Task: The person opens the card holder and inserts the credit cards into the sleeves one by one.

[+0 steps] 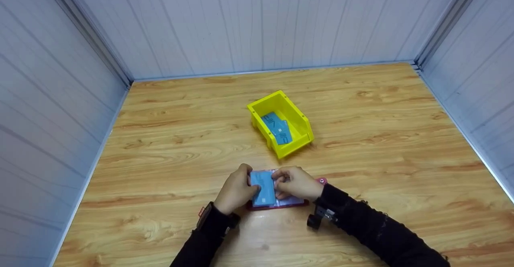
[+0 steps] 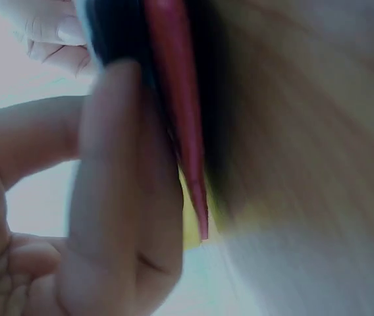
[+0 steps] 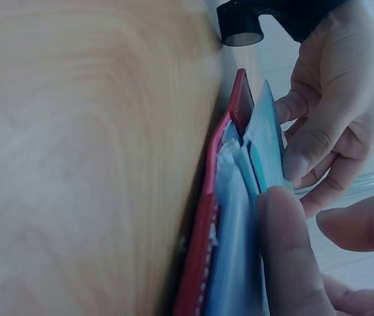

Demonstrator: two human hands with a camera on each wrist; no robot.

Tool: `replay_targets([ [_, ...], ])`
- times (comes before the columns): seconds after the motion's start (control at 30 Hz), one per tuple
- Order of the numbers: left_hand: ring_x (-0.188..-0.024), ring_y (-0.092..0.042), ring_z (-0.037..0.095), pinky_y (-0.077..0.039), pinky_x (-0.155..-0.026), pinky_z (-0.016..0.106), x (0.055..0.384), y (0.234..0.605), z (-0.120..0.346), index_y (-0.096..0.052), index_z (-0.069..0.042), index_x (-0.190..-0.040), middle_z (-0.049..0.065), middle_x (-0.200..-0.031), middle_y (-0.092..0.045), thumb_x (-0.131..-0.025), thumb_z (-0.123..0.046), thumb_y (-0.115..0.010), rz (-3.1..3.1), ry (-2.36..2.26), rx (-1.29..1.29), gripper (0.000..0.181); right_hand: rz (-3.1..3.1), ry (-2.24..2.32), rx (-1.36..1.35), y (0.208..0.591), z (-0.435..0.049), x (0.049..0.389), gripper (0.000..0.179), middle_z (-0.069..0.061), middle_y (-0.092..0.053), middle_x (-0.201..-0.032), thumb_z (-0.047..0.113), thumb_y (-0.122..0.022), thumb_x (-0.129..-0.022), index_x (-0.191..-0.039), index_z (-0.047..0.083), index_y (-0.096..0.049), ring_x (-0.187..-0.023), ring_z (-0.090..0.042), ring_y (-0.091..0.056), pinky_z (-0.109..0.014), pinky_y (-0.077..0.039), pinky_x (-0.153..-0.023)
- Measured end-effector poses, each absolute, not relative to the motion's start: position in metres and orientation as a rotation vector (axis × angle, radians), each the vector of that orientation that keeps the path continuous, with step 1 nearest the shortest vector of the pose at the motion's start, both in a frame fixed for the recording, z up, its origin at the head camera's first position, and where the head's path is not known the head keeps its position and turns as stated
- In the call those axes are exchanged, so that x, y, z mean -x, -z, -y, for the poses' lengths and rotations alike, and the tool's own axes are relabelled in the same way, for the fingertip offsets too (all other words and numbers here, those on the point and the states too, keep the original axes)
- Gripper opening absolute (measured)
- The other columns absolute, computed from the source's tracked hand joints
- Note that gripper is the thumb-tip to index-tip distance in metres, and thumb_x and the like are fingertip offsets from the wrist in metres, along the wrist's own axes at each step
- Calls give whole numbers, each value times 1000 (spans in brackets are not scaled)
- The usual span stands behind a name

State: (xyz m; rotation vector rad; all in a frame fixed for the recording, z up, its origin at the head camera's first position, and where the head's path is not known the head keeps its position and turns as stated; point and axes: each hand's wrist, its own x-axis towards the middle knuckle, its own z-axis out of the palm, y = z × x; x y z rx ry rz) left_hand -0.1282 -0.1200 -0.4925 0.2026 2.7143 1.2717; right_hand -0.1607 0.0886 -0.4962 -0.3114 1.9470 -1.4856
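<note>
An open red card holder (image 1: 257,208) with clear plastic sleeves (image 1: 295,201) lies on the wooden table near the person. Over its left side is a light blue card (image 1: 264,188) with a small chip mark. My left hand (image 1: 237,188) pinches this card at its left edge, thumb on top; in the right wrist view the blue card (image 3: 266,135) tilts away from the red cover (image 3: 203,224). Meanwhile my right hand (image 1: 297,182) bends over the sleeves, one finger (image 3: 286,243) touching them beside the card and another finger held apart.
Beyond the hands stands a yellow bin (image 1: 299,118), with blue cards (image 1: 277,128) lying in it. A pink snap tab (image 1: 321,181) sticks out behind my right wrist. White panel walls (image 1: 261,26) enclose the wooden table (image 1: 180,138) at the back and sides.
</note>
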Motion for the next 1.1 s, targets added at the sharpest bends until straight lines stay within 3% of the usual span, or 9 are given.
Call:
replay_targets([
  [0.23,-73,-48,19,-42,-64,32,125,492,115,-55,1,-102,9,-85,-52,-74,-7,-75,-2869,-1084,-207,35,-1967,1447,327,496,-98,164,38,-8,-63,-86,2,-53,-92,-127,-14,-52,-68,-10,-66,-27,-59,-68],
  [0.37,-75,-51,23,-46,-68,38,121,490,110,-57,1,-106,12,-93,-52,-75,-9,-76,-2970,-963,-247,38,-1995,1442,331,493,-106,168,38,-14,-66,-90,4,-53,-93,-127,-13,-53,-70,-11,-66,-29,-60,-70],
  [0.6,-102,-54,34,-49,-86,45,108,483,99,-60,1,-120,18,-115,-55,-79,-20,-77,-2989,-859,-392,50,-2107,1454,330,481,-123,178,36,-24,-68,-100,7,-52,-94,-125,-12,-55,-77,-13,-65,-30,-59,-73],
  [0.77,-124,-49,41,-48,-99,48,103,482,93,-58,2,-127,24,-135,-50,-78,-29,-81,-2942,-717,-490,63,-2223,1460,287,469,-131,188,32,-24,-66,-106,10,-52,-96,-121,-9,-59,-83,-18,-66,-33,-58,-76],
  [1.1,-131,-45,42,-45,-104,49,105,487,90,-59,3,-129,26,-141,-47,-79,-24,-79,-2922,-630,-490,60,-2356,1447,242,436,-137,213,33,-22,-62,-116,17,-55,-98,-124,-5,-57,-99,-35,-64,-43,-56,-87],
])
